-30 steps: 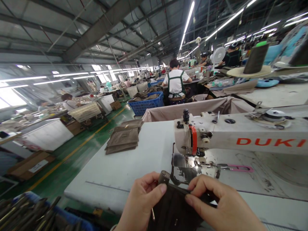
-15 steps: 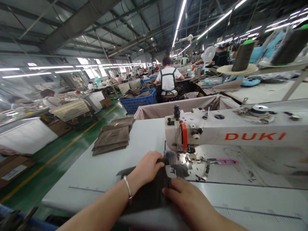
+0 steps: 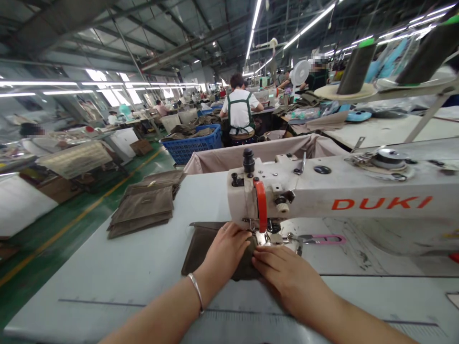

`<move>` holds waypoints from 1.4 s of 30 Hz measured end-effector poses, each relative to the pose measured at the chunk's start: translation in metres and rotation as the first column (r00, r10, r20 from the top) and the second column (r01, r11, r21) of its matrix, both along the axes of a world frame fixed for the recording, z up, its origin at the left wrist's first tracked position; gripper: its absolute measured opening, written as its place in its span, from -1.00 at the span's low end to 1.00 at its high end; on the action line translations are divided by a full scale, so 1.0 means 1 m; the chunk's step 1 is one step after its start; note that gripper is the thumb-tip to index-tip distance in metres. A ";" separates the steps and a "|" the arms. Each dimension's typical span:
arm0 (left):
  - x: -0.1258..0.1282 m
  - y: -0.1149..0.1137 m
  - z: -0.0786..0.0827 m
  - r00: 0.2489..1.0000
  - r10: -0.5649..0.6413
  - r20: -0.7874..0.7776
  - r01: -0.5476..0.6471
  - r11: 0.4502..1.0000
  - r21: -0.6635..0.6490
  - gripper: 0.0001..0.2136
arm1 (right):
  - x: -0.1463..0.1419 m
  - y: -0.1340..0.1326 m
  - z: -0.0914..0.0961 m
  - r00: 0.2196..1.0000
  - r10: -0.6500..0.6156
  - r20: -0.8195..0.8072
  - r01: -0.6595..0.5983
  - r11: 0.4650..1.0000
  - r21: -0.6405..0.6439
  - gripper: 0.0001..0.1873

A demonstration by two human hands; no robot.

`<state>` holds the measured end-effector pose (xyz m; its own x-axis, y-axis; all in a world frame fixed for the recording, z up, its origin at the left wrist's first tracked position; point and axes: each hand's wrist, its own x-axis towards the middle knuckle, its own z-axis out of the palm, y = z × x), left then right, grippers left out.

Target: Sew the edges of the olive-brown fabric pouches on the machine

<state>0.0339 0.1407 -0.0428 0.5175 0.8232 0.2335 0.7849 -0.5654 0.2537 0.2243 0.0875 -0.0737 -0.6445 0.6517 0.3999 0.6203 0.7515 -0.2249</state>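
Note:
A dark brown fabric piece (image 3: 201, 246) lies flat on the white sewing table (image 3: 118, 282), under the head of a white sewing machine (image 3: 322, 191). My left hand (image 3: 225, 251) rests on the fabric with its fingers stretched toward the needle area. My right hand (image 3: 283, 272) lies flat on the fabric's right edge, just in front of the presser foot (image 3: 267, 236). Both hands press the piece down against the table.
A stack of brown fabric pieces (image 3: 145, 208) sits at the table's far left. Pink-handled snips (image 3: 322, 238) lie behind the needle. Thread cones (image 3: 355, 67) stand at the upper right. A person in a green apron (image 3: 239, 112) sits beyond, beside a blue basket (image 3: 191, 143).
The fabric piece went from held up near my body to lying flat under the machine head. Both hands moved forward and flattened on it.

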 end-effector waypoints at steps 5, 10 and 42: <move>-0.006 -0.011 0.003 0.988 -0.146 0.052 0.147 0.989 -0.018 -0.74 | -0.003 -0.004 0.002 0.999 0.043 -0.003 -0.043 0.999 -0.009 -0.61; -0.010 -0.016 0.001 0.987 -0.143 0.076 0.147 0.988 -0.041 -0.73 | -0.004 -0.008 0.007 0.998 0.064 0.010 -0.063 0.998 -0.022 -0.62; -0.026 -0.030 0.016 0.961 -0.276 0.019 0.275 0.946 -0.168 -0.38 | 0.044 -0.002 0.053 0.994 0.021 0.108 0.009 0.965 -0.264 -0.24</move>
